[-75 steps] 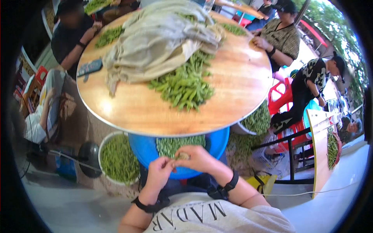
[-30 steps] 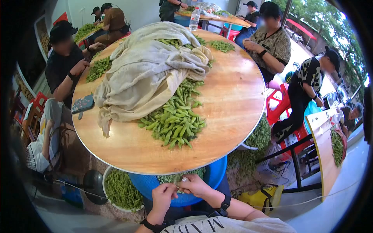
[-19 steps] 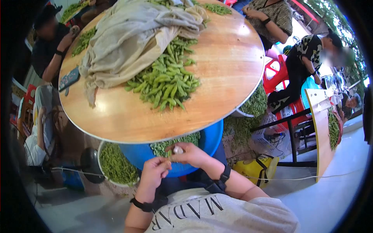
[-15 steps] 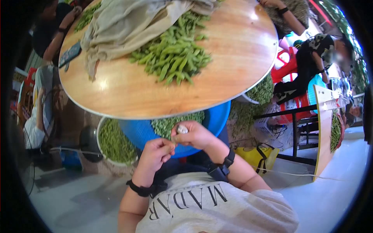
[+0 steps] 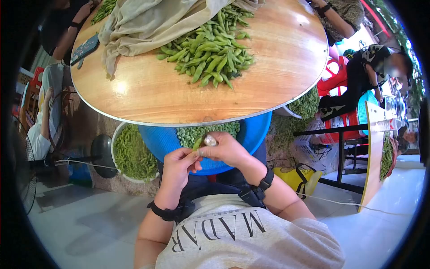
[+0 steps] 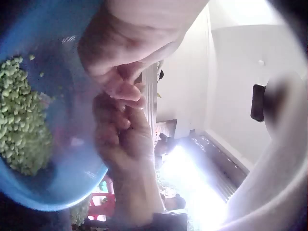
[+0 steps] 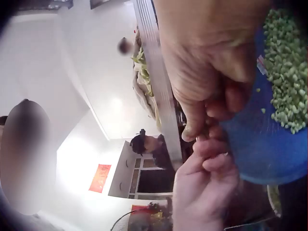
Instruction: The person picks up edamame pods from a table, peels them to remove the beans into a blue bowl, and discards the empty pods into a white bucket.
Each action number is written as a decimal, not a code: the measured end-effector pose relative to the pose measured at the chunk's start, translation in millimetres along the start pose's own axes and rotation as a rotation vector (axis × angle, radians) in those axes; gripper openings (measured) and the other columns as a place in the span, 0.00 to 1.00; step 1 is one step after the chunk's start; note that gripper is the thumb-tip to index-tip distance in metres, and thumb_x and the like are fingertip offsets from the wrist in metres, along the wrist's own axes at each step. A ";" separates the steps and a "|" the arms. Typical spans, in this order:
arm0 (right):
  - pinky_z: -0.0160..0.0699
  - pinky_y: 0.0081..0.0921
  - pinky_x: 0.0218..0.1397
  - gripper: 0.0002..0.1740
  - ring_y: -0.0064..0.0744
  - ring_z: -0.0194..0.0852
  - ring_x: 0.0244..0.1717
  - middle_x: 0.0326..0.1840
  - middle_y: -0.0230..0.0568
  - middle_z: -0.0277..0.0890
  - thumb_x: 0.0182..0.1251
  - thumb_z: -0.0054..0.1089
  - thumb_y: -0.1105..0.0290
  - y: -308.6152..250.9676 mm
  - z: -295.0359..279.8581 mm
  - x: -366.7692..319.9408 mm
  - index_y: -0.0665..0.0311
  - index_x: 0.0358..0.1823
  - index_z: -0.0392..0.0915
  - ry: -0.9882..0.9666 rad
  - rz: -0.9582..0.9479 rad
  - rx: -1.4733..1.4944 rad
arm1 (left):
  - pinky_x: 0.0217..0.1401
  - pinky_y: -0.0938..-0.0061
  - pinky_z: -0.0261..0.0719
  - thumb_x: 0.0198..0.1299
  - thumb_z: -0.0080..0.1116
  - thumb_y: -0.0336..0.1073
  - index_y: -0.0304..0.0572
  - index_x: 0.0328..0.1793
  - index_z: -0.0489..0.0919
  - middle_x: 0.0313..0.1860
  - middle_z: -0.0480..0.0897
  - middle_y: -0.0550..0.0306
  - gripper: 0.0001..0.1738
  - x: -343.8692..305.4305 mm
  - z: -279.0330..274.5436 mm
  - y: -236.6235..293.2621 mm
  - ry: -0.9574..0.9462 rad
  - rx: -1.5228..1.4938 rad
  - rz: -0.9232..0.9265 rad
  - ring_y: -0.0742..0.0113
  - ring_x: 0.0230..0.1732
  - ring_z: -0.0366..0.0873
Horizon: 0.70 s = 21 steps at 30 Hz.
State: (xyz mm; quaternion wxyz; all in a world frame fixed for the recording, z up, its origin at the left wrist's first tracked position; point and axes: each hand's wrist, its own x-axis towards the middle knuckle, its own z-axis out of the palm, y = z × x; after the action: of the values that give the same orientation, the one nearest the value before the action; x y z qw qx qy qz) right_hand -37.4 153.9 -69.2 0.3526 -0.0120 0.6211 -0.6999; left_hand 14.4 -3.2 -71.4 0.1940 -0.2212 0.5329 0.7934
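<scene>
Over a blue basin (image 5: 256,134), my two hands meet fingertip to fingertip. The left hand (image 5: 179,162) pinches a green soybean pod (image 5: 197,143), whose end sticks up between the hands. The right hand (image 5: 229,151) has its thumb and fingers curled at the same pod; a shiny silvery-white piece (image 5: 209,140) shows at its fingers. Shelled green beans (image 5: 190,134) cover part of the basin's bottom. In both wrist views, the left fingertips (image 6: 126,91) and right fingertips (image 7: 190,134) come together beside the basin, mostly hiding the pod.
A round wooden table (image 5: 148,101) overhangs the basin's far side, bearing a heap of pods (image 5: 215,54) partly under a cloth (image 5: 148,27). A phone (image 5: 85,48) lies at its left. A tub of pods (image 5: 134,152) stands left; a yellow bag (image 5: 293,179) lies right.
The head view has tilted and shifted, raising the table edge in the frame. Both hands stay together over the basin, and the green pod now shows more clearly between them.
</scene>
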 end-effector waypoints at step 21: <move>0.71 0.38 0.31 0.08 0.54 0.69 0.29 0.29 0.52 0.69 0.50 0.59 0.72 -96.6 -32.4 -35.5 0.67 0.29 0.71 0.393 -0.730 -0.874 | 0.32 0.71 0.76 0.49 0.48 0.22 0.28 0.52 0.69 0.33 0.78 0.39 0.21 -4.1 -145.1 2.4 0.817 1.091 0.151 0.59 0.25 0.79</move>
State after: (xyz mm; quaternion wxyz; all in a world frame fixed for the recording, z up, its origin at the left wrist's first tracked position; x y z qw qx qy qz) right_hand -71.6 197.8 23.2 -0.0694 -0.2387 0.8605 -0.4446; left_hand 37.3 -139.5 -115.8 0.0051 -0.3355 0.9009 0.2755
